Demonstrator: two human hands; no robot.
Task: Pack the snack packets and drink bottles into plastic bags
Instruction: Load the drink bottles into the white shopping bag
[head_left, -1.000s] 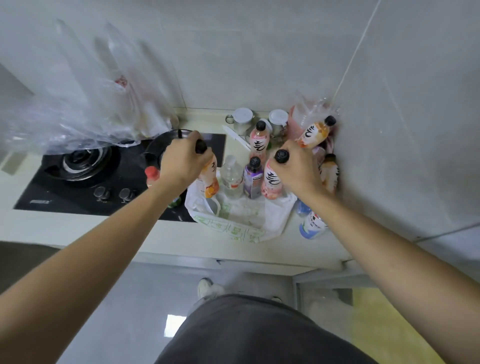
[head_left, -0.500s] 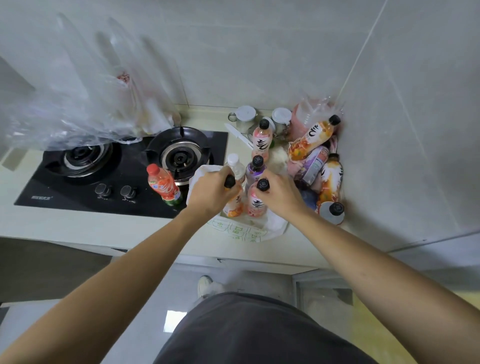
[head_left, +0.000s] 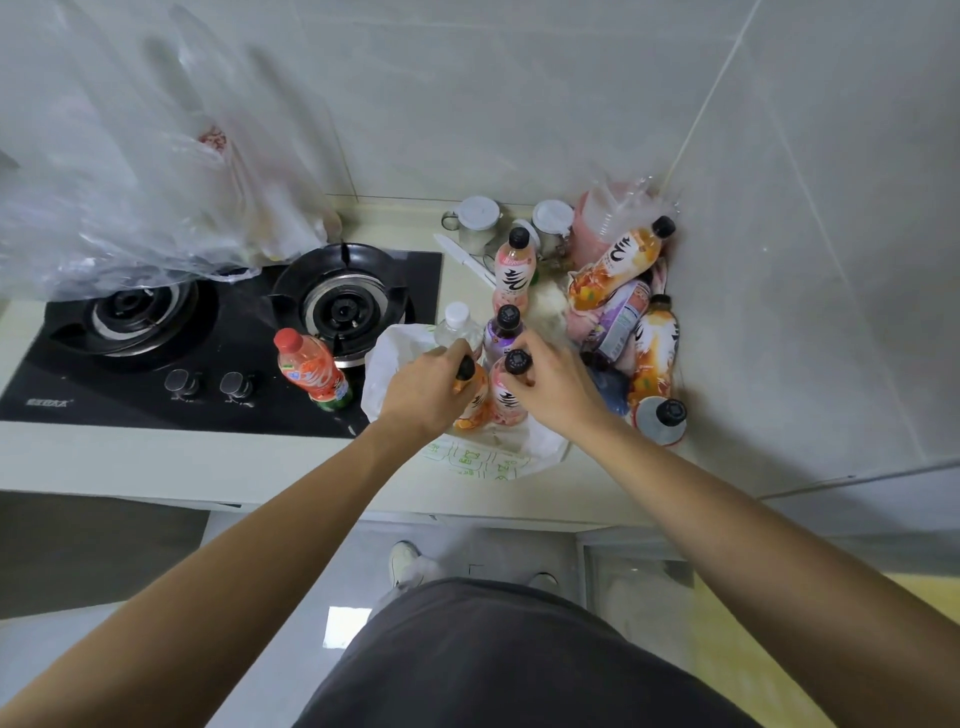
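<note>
Two bottles (head_left: 506, 395) stand upright (caps up) in the bag (head_left: 384, 358).

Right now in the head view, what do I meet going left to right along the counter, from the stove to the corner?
Left gas burner → right gas burner → red-capped orange drink bottle → white plastic bag → left hand → right hand → black-capped bottle lying on its side.

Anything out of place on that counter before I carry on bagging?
Yes. A red-capped bottle stands on the hob by the burner. In the corner, bottles are heaped at angles, not upright. No spill shows.
</note>
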